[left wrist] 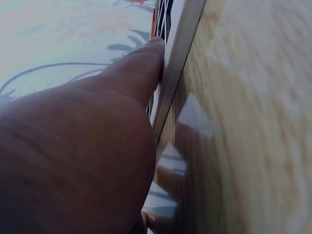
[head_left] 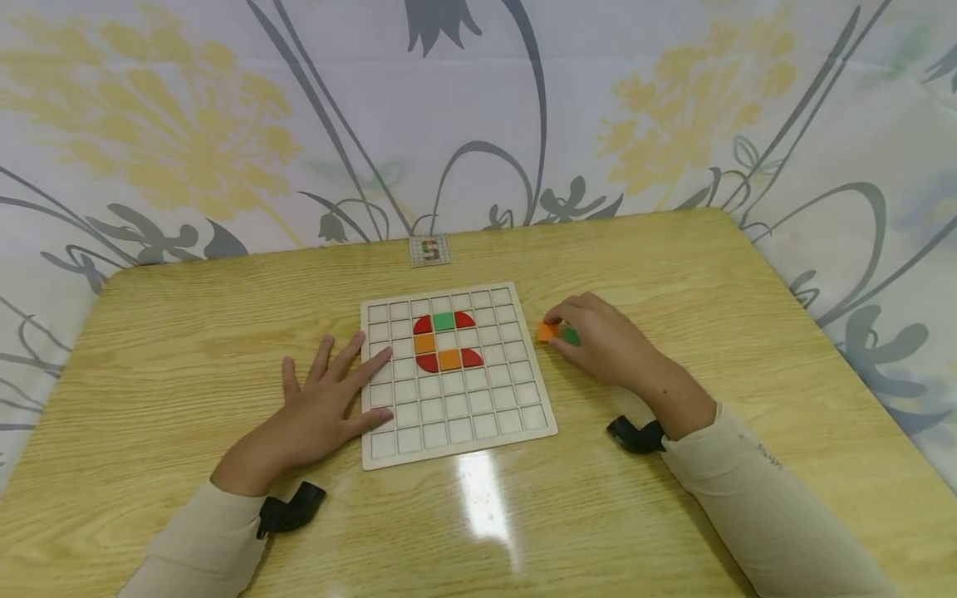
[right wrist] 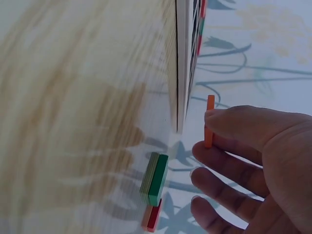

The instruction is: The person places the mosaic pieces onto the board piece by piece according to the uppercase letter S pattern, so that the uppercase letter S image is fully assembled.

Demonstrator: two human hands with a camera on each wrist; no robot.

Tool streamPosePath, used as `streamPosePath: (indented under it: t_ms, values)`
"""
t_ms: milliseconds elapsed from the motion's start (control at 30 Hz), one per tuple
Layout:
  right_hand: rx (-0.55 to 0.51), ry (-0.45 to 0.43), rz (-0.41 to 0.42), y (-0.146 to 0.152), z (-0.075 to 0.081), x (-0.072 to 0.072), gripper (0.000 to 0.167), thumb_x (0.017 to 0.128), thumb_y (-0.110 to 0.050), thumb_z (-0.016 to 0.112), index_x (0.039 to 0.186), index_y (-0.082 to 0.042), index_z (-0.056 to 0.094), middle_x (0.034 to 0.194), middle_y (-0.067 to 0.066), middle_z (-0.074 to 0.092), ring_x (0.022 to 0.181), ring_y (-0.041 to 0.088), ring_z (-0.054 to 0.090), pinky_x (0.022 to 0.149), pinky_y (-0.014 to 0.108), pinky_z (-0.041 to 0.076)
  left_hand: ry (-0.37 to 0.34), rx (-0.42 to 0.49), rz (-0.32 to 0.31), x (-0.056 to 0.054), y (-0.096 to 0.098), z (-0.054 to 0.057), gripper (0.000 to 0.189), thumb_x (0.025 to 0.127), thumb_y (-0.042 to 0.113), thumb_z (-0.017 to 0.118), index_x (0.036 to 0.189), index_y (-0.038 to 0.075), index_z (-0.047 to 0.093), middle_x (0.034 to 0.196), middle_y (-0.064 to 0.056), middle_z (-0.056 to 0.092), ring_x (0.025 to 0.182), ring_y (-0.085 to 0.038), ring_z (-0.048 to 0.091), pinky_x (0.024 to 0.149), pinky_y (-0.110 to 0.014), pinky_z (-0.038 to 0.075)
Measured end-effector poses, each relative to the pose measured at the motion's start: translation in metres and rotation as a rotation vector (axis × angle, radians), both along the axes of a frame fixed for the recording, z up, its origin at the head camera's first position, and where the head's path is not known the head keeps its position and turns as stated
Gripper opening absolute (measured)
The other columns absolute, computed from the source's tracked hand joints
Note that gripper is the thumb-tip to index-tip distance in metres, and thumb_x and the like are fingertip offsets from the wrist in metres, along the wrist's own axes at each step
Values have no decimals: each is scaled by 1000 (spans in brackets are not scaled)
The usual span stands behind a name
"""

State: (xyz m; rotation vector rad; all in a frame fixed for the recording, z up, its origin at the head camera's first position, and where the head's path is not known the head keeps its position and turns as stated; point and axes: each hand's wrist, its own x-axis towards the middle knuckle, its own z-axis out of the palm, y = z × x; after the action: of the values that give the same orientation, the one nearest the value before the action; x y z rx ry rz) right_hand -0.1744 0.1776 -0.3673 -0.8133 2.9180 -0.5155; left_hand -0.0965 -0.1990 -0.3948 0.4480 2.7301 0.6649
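A white grid board lies on the table with red, green and orange tiles set in its upper middle cells. My left hand rests with spread, straight fingers on the board's left edge. Beyond the board's right edge, my right hand pinches an orange tile between thumb and finger, held above the table. Under that hand a green tile lies on the table, with a red tile next to it. In the head view the right hand partly covers the green tile and hides the red one.
A small printed pattern card lies near the table's back edge, behind the board. The wooden table ends against a flower-printed cloth. Black wrist devices sit at both cuffs.
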Motion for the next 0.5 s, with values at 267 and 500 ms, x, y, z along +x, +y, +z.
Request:
streamPosePath:
  t_ms: [267,500]
  values:
    - [-15,6,27,-16,3,4,23,95,-18,71,113,-5,72,117,12,70,114,32,60,97,47,51,3,-3,-3,0,0,0,78,95,64,52,160,37,20,170,-6,-3,153,-43,-16,107,-74,-23]
    - [-18,-10,49,-30,4,4,24,95,-19,71,115,-6,72,118,10,70,120,31,59,100,46,51,2,5,-4,0,0,1,77,96,63,53,160,36,20,170,-6,-3,153,-42,-17,107,-74,-23]
